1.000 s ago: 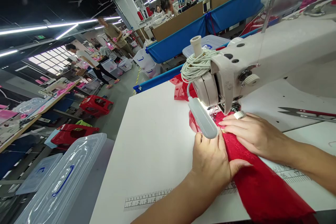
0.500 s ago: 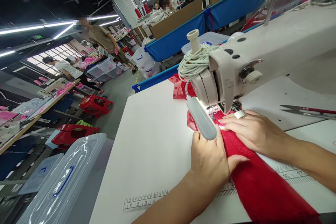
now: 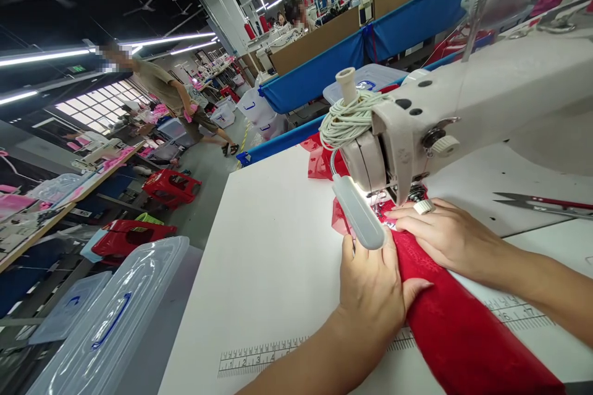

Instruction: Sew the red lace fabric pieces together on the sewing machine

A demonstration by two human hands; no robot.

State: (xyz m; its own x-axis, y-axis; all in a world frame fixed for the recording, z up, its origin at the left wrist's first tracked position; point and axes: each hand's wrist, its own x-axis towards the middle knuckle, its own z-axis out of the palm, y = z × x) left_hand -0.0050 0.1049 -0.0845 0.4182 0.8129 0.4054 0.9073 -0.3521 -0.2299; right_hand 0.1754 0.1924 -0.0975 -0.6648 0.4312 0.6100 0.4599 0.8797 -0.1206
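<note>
A strip of red lace-patterned fabric (image 3: 467, 315) runs from the lower right up under the needle area of a white sewing machine (image 3: 504, 86). My left hand (image 3: 370, 284) lies on its left edge, thumb stretched out over the cloth. A grey lamp (image 3: 359, 213) hides the left fingertips; a thin dark line shows beside them, too small to name. My right hand (image 3: 449, 234) presses the fabric close to the presser foot, its fingers closed together on the cloth and its thumb hidden. Beyond the needle lies more red fabric (image 3: 319, 160).
Dark snips with a red part (image 3: 546, 202) lie right of the machine head. A printed ruler (image 3: 264, 355) crosses the white table (image 3: 259, 247). Clear lidded boxes (image 3: 115, 308) and red stools (image 3: 134, 237) stand at left. A person (image 3: 162, 86) walks in the aisle.
The red fabric and both hands have hardly moved. The person in the aisle has stepped left and nearer. My view has shifted slightly.
</note>
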